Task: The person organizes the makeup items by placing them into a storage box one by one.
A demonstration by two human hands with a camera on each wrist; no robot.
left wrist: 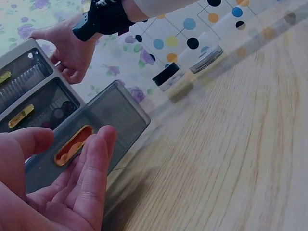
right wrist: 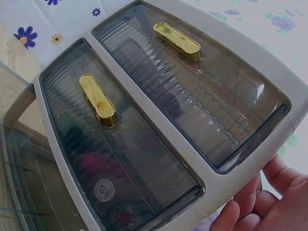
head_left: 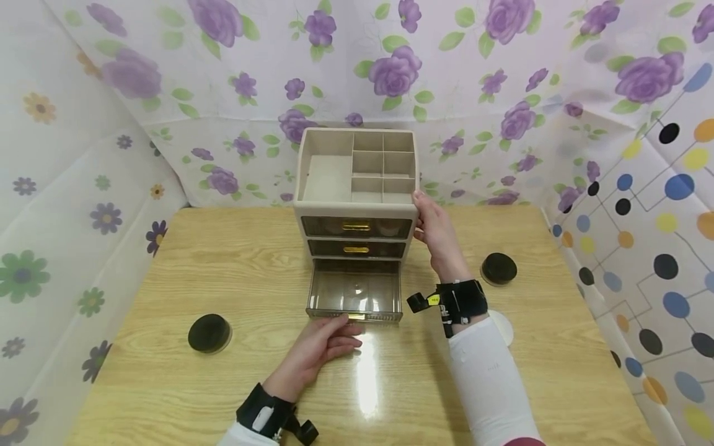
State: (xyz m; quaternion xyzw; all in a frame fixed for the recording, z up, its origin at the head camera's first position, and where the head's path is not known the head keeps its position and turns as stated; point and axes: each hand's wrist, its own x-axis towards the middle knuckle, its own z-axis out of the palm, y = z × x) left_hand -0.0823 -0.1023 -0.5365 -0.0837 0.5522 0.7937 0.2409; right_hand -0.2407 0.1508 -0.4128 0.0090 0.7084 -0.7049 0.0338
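A cream desktop drawer organizer [head_left: 357,203] stands against the back curtain, its open top split into one large and several small compartments. Its transparent smoky bottom drawer [head_left: 354,288] is pulled out; the two drawers above are closed. My left hand [head_left: 318,350] is at the front of that drawer, fingers loosely extended beside the gold handle [left wrist: 73,146] and thumb apart from them. At the organizer's right side, my right hand [head_left: 437,235] holds its edge, thumb up by the top corner and fingers curled. Dark and reddish contents show through the middle drawer [right wrist: 115,159].
A round black-lidded jar [head_left: 209,333] sits on the wooden table at the left, another black-lidded jar [head_left: 499,269] at the right. Beside the right forearm lies a white round object [head_left: 503,327], partly hidden by the sleeve. Patterned curtains [head_left: 658,248] enclose the table's back and sides.
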